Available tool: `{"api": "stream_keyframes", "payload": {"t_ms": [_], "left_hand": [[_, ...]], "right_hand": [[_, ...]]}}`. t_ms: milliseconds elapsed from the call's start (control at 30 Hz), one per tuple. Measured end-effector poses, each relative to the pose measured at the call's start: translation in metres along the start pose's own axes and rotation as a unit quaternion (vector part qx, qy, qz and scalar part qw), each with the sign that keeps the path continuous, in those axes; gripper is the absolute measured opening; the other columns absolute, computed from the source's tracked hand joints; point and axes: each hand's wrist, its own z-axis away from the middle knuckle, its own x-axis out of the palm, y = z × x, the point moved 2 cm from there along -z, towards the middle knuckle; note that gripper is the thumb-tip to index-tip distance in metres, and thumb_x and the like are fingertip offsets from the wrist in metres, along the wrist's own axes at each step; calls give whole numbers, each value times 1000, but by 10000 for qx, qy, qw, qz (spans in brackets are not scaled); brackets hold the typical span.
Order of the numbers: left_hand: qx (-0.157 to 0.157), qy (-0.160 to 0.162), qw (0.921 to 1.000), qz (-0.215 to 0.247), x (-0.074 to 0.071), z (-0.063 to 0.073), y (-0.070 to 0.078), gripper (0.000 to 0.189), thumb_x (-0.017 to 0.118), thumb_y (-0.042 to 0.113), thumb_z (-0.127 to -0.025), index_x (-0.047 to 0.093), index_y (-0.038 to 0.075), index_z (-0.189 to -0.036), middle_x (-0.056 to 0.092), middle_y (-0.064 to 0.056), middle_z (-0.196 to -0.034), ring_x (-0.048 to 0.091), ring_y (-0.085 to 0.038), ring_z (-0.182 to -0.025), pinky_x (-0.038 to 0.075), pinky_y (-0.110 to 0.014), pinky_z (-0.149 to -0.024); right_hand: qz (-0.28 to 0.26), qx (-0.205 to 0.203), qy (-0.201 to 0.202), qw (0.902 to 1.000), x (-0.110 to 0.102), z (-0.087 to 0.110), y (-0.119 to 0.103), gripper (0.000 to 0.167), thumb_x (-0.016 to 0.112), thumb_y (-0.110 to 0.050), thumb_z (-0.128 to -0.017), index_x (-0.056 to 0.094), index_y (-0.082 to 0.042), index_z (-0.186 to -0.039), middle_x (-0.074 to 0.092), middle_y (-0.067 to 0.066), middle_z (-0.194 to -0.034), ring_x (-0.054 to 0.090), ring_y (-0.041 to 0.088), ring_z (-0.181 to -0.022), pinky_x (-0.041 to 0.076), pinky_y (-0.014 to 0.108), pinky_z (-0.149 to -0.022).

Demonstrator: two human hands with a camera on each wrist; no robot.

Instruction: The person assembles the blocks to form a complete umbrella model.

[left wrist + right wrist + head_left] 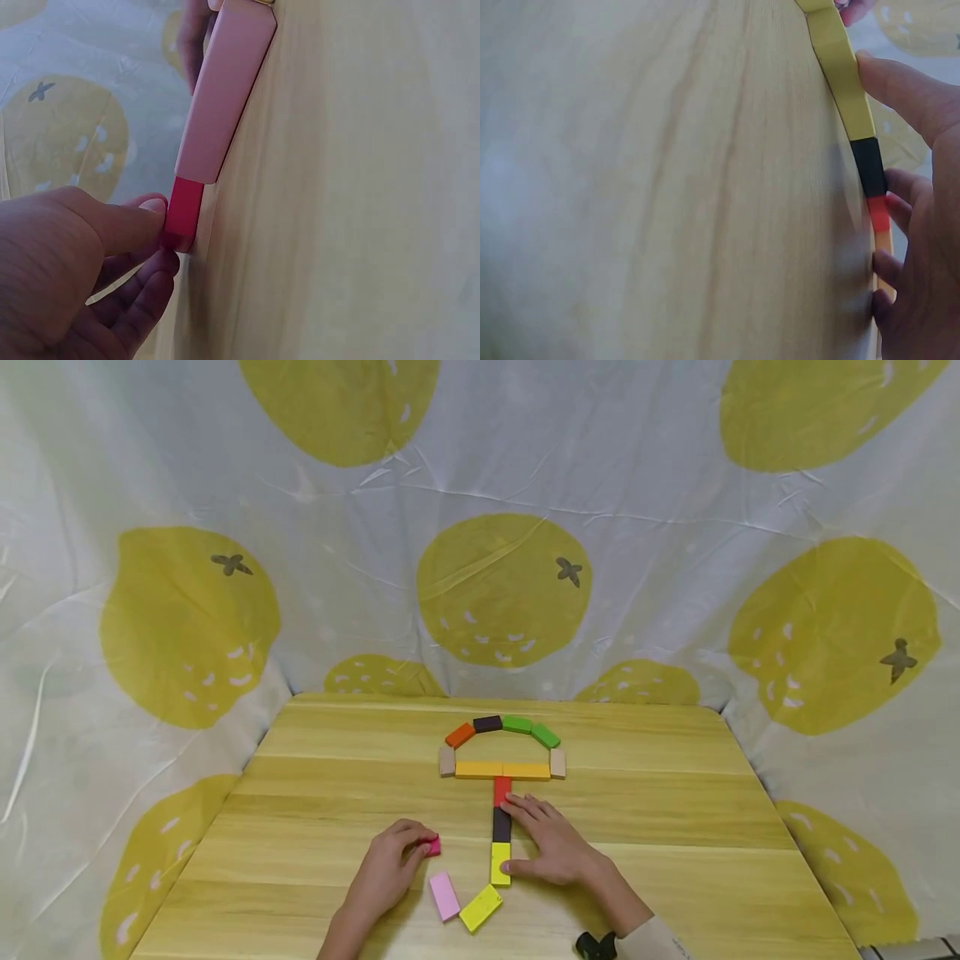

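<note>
My left hand (390,868) pinches a magenta block (433,846) between thumb and fingers; in the left wrist view the magenta block (182,214) overlaps the near end of a pink block (227,94). In the head view the pink block (444,897) lies tilted beside a slanted yellow block (481,908). My right hand (555,847) rests along the straight column, its fingers spread. Its thumb touches the lower yellow block (500,864), and its fingertips lie by the red block (502,789). Between those two sits a black block (501,827).
Two orange blocks (478,770) form a crossbar above the column, with a tan block (447,762) at each end. An arch of an orange-red block (460,735), a black one and two green blocks (517,724) curves above. A lemon-patterned cloth (645,610) surrounds the wooden table (660,827).
</note>
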Motion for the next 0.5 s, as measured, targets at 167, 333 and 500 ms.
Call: {"api": "stream_keyframes", "payload": {"t_ms": [167, 333, 500], "left_hand": [[149, -55, 9998, 108, 1, -1, 2, 18, 75, 7, -93, 80, 21, -104, 70, 10, -110, 69, -14, -108, 58, -39, -97], [257, -186, 9994, 166, 1, -1, 3, 18, 75, 7, -93, 79, 22, -103, 70, 11, -110, 68, -12, -108, 58, -38, -97], [253, -295, 9991, 186, 2, 2, 2, 17, 74, 8, -94, 78, 22, -102, 70, 10, -111, 68, -13, -109, 58, -39, -98]], "right_hand": [[-41, 12, -9, 10000, -2, -1, -1, 91, 65, -67, -89, 33, -26, -163, 26, -4, -171, 21, 36, -158, 28, 65, -121], [-15, 36, -32, 10000, -2, -1, -1, 91, 65, -69, -89, 33, -26, -163, 25, -5, -171, 21, 35, -158, 27, 64, -122], [7, 37, -59, 10000, -1, -1, -1, 92, 64, -70, -88, 33, -26, -163, 25, -4, -171, 21, 36, -158, 27, 64, -122]]}}
